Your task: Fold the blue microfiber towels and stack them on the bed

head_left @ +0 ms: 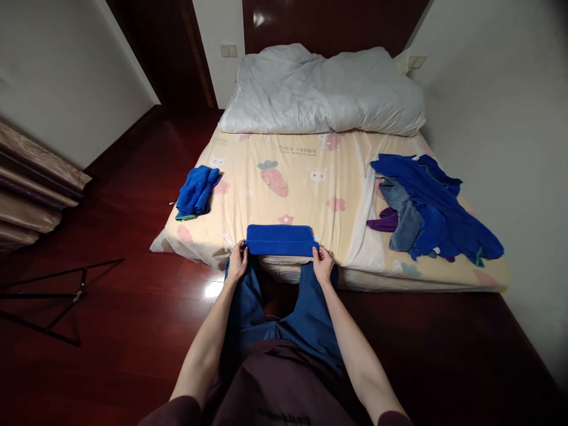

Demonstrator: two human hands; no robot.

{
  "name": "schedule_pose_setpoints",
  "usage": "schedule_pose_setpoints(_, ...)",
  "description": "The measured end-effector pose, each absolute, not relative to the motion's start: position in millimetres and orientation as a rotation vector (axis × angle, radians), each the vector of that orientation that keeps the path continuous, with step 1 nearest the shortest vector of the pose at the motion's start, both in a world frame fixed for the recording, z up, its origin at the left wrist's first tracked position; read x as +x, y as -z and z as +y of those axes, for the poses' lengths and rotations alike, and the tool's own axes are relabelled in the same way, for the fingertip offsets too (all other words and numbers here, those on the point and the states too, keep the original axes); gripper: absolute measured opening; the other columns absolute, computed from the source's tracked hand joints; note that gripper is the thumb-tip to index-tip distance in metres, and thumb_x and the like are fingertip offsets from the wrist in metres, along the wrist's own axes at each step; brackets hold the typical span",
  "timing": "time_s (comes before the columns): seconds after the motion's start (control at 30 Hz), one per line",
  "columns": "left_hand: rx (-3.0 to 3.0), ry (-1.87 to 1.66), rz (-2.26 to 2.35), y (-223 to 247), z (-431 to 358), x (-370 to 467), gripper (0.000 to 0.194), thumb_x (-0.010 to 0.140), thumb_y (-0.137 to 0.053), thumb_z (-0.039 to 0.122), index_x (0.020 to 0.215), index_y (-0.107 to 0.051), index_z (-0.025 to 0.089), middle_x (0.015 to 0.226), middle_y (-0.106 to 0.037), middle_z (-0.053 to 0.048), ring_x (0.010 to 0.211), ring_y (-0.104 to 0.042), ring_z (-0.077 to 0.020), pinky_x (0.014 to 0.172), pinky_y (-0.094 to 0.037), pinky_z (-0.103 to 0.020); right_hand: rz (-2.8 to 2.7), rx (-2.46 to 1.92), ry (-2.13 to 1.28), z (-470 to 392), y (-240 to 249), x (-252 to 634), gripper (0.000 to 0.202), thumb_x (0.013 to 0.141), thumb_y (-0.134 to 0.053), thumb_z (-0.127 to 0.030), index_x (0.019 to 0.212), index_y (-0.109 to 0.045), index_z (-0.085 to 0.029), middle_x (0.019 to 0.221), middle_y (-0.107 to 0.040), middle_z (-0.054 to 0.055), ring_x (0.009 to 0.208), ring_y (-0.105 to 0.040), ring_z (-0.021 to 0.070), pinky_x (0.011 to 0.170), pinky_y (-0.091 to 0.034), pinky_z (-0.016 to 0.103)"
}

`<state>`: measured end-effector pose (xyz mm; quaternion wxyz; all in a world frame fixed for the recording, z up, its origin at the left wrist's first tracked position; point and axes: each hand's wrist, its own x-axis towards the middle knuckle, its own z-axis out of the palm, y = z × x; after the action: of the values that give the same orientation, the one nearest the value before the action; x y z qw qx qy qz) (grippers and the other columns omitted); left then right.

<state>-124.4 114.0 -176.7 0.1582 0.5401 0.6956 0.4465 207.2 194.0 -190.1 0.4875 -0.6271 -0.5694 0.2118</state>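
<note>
A blue towel (279,239), folded into a wide flat strip, lies at the front edge of the bed (306,195). My left hand (238,261) pinches its near left corner, the fingers closed on the cloth. At the opposite end my right hand (322,264) grips the near right corner. A small pale tag shows beside that right end. To the left on the bed sits a folded blue cloth bundle (196,190) with a green edge. On the right is a loose heap of blue cloths (437,204), with a grey cloth (404,222) and a purple cloth (384,220) among them.
A rumpled pale quilt (323,92) covers the head of the bed, below a dark headboard (328,26). Black tripod legs (78,294) stand on the red-brown floor (133,307) at left. A curtain (33,186) hangs at far left; a white wall (497,118) borders the right side.
</note>
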Motion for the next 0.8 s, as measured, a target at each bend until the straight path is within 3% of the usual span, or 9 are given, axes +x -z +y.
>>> schedule_pose_setpoints(0.57, 1.628, -1.197, 2.035, 176.6, 116.0, -124.1, 0.03, 0.1, -0.047, 0.029, 0.126, -0.057, 0.019, 0.109, -0.066, -0.012, 0.096, -0.066, -0.0236, 0.092, -0.054, -0.04, -1.363, -1.555, -0.45, 191.8, 182.2, 205.2, 0.056, 0.089, -0.058, -0.064, 0.1, -0.076, -0.012, 0.085, -0.069, 0.011, 0.071, -0.061, 0.0199, 0.073, -0.054, 0.035)
schedule_pose_setpoints(0.73, 1.617, -1.184, 2.059, 176.7, 117.4, -122.9, 0.03, 0.098, -0.048, 0.027, 0.125, -0.058, 0.019, 0.107, -0.066, -0.012, 0.094, -0.066, -0.0242, 0.091, -0.054, -0.041, -1.416, -1.523, -0.432, 192.7, 185.2, 204.4, 0.045, 0.092, -0.06, -0.055, 0.107, -0.072, -0.014, 0.089, -0.07, 0.01, 0.073, -0.062, 0.0195, 0.074, -0.056, 0.034)
schedule_pose_setpoints(0.8, 1.615, -1.176, 2.068, 175.6, 118.0, -122.1, 0.029, 0.098, -0.048, 0.027, 0.124, -0.057, 0.019, 0.106, -0.065, -0.012, 0.094, -0.065, -0.0243, 0.091, -0.054, -0.041, -1.465, -1.486, -0.376, 192.3, 186.2, 203.8, 0.039, 0.094, -0.059, -0.049, 0.111, -0.07, -0.016, 0.099, -0.07, 0.012, 0.083, -0.065, 0.0209, 0.08, -0.057, 0.035)
